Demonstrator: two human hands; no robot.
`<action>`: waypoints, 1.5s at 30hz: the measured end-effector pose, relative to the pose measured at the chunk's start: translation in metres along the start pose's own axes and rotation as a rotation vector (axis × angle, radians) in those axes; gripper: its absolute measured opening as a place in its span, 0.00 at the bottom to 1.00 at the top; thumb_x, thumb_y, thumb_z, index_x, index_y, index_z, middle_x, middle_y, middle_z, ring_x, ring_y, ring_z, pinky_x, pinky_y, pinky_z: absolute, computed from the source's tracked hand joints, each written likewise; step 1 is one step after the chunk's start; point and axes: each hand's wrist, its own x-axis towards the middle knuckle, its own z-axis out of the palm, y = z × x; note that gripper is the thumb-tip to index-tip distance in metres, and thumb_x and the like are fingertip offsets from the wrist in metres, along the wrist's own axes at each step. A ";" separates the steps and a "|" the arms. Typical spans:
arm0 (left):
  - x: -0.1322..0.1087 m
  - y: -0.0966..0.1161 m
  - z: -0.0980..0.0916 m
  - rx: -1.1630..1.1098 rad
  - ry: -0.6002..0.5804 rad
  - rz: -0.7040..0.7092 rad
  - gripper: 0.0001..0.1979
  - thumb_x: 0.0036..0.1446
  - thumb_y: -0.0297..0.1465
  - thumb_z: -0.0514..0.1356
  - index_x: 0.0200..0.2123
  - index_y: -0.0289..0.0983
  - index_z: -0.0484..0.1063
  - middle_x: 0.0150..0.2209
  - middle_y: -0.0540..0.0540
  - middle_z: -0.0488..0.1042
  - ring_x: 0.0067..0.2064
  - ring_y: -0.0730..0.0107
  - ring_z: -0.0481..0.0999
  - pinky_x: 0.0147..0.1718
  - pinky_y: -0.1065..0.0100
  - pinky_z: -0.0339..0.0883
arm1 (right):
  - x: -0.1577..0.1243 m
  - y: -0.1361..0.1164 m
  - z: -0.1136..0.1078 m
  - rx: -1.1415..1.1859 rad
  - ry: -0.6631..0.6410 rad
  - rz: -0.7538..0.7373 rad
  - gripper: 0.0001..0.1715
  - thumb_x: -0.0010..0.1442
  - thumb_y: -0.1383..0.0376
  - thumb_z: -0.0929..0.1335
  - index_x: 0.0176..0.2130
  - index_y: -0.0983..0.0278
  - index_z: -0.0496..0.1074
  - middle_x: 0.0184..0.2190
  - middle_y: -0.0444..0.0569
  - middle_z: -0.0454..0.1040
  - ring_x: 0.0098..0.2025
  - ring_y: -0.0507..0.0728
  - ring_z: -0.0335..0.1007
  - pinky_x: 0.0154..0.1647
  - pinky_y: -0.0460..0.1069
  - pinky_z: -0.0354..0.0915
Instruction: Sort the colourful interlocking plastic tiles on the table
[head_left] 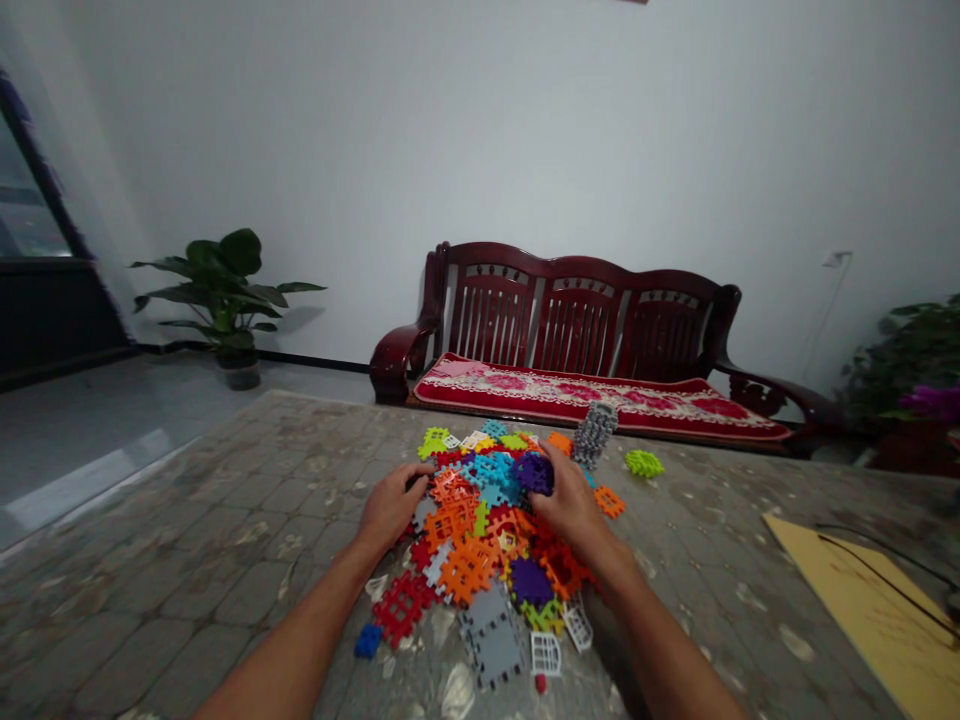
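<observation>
A heap of interlocking plastic building pieces (465, 565) in orange, red, blue, grey, green and white lies on the table in front of me. At the heap's left edge is my left hand (391, 505), its thumb and fingers curved and apart, with nothing visible held in it. My right hand (570, 500) closes around several purple interlocking pieces (532, 474) at the heap's upper right. Just beyond it stands a tall grey stack of pieces (595, 435), leaning slightly. To its right lies a lime-green stack (643, 463).
A patterned cloth (247, 530) covers the table. A yellow board (862, 610) with a black cord is at the right. A dark red wooden bench (577, 300) stands behind the table; a potted plant (236, 285) is at the left. Loose white window pieces (545, 655) lie near me.
</observation>
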 end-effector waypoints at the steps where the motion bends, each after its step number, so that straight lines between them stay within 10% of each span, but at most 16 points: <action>1: 0.000 0.000 0.000 0.001 0.003 0.002 0.16 0.56 0.37 0.53 0.41 0.43 0.78 0.46 0.50 0.80 0.48 0.63 0.77 0.52 0.63 0.67 | 0.000 -0.001 0.002 0.012 -0.001 -0.008 0.43 0.45 0.71 0.68 0.61 0.62 0.64 0.56 0.53 0.72 0.57 0.63 0.67 0.60 0.59 0.61; 14: 0.000 0.002 0.000 -0.006 0.015 0.015 0.15 0.56 0.37 0.53 0.40 0.44 0.78 0.46 0.50 0.81 0.48 0.63 0.77 0.52 0.63 0.67 | 0.007 -0.002 -0.004 0.083 0.064 0.016 0.31 0.55 0.61 0.69 0.58 0.60 0.68 0.54 0.53 0.74 0.55 0.63 0.70 0.59 0.61 0.63; 24: -0.001 0.005 -0.003 -0.010 0.000 0.005 0.15 0.56 0.36 0.52 0.41 0.42 0.78 0.46 0.48 0.80 0.49 0.63 0.77 0.52 0.63 0.66 | 0.004 -0.008 -0.003 0.036 0.076 -0.142 0.38 0.50 0.73 0.63 0.60 0.60 0.65 0.57 0.50 0.69 0.61 0.60 0.62 0.65 0.59 0.57; 35: 0.000 0.003 -0.001 -0.003 0.003 0.000 0.15 0.56 0.35 0.53 0.40 0.42 0.78 0.46 0.49 0.80 0.49 0.64 0.77 0.53 0.63 0.66 | 0.004 -0.012 0.006 0.208 0.077 0.048 0.29 0.61 0.57 0.66 0.60 0.60 0.66 0.55 0.53 0.73 0.56 0.62 0.70 0.59 0.59 0.63; 45: 0.000 0.003 0.000 -0.002 0.005 0.002 0.15 0.57 0.35 0.52 0.41 0.42 0.78 0.46 0.49 0.80 0.49 0.64 0.77 0.53 0.63 0.66 | 0.006 -0.012 0.013 0.148 0.082 -0.202 0.36 0.56 0.73 0.62 0.63 0.60 0.62 0.63 0.52 0.63 0.66 0.59 0.56 0.69 0.61 0.52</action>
